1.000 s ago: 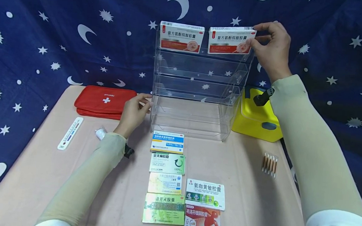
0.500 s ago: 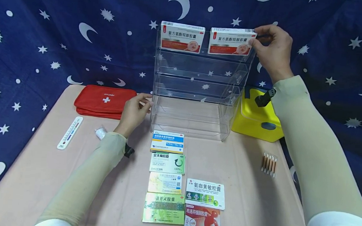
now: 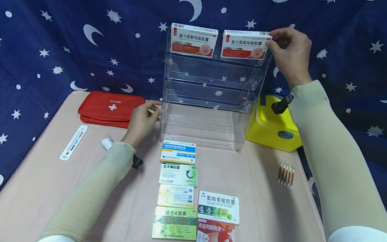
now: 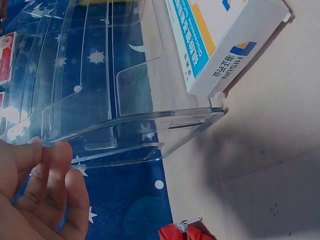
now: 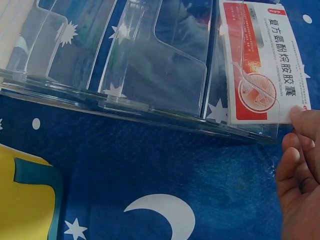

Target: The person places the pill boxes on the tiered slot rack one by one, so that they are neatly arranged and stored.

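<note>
Now right hand [image 3: 290, 53] pinches red-white box [image 3: 246, 45], top shelf.

Setting: you are at a staged tabletop made up like a pharmacy counter. A clear acrylic tiered rack [image 3: 212, 88] stands on a beige table [image 3: 40, 185]; rows of medicine boxes [image 3: 177, 174] lie before it, beside a red first-aid pouch [image 3: 108, 107], against a star-and-moon cloth backdrop [image 3: 51, 32].
</note>
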The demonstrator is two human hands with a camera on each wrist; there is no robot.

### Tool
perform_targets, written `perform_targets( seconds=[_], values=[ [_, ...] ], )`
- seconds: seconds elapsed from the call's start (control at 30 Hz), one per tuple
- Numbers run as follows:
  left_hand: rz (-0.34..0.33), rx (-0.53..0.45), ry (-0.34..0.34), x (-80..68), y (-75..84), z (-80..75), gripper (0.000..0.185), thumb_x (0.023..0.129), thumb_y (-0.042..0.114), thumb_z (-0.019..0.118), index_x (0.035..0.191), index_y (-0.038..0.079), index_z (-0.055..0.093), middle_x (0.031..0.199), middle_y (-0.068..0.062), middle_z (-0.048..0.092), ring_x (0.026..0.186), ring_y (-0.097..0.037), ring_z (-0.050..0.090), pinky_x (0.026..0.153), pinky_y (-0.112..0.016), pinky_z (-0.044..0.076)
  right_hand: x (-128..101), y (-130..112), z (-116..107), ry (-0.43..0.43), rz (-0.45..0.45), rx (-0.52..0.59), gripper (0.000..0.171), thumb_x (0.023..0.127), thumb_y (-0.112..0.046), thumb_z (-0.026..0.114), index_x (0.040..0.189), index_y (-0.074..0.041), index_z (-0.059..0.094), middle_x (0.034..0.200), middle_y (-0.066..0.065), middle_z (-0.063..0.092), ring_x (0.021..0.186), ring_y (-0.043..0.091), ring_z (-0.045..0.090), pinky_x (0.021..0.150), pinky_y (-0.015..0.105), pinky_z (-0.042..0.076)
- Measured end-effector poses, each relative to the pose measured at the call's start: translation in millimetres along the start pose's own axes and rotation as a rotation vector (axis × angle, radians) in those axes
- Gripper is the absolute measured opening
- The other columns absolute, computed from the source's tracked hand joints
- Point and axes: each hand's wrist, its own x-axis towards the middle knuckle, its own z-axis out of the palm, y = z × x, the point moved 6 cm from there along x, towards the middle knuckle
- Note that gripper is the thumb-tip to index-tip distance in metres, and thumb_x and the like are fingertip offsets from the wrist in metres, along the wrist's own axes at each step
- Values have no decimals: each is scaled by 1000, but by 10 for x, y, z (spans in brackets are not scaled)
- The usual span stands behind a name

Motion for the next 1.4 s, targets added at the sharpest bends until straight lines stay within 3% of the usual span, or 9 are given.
perform_targets(
  seconds=[0.4,0.6,0.9,1.03,1.13,1.23,1.4],
  values=[
    [-5,7,-8,-13,-6,0,31,100,18,68,131,14,66,100,-5,68,73,-18,69,62,-35,53,63,101,53,7,-12,-2,32,102,-28,61,131,-17,70,131,-2,64,101,7,49,90,19,44],
    [5,-7,-9,-3,-7,10,31,99,16,69,129,11,67,98,-5,67,72,-19,69,63,-36,54,52,235,57,-10,6,16,33,101,-32,62,131,-19,70,130,-3,63,99,6,49,92,19,45],
    [13,2,-9,3,-7,5,31,100,17,68,130,13,66,101,-5,70,73,-18,70,62,-35,53,-32,290,-23,55,-36,51,30,103,-34,60,128,-21,71,125,-3,61,101,8,52,93,20,43],
    [8,0,-14,2,-9,5,31,100,18,68,131,13,66,101,-5,70,73,-19,70,63,-35,53,-285,257,-74,123,-120,113,28,102,-35,61,122,-17,71,117,-6,62,97,8,54,85,21,44],
    [9,-4,-10,5,-12,-5,31,100,18,68,130,13,66,100,-5,69,72,-19,69,64,-35,53,-600,249,-35,98,-188,177,27,103,-32,62,120,-12,70,113,-5,65,89,10,55,76,22,43],
    [12,-7,-6,4,-14,-13,30,100,18,68,130,13,67,99,-5,69,72,-19,69,63,-36,52,-1000,313,107,-20,-198,247,25,102,-27,63,119,-9,70,108,-2,67,84,12,55,71,24,43],
    [24,-8,-6,8,-16,-11,31,100,18,68,130,12,67,99,-6,69,71,-19,70,63,-36,52,-1781,513,472,-306,-151,291,18,101,-20,66,113,-9,71,100,1,68,76,18,57,64,25,47]
  ],
)
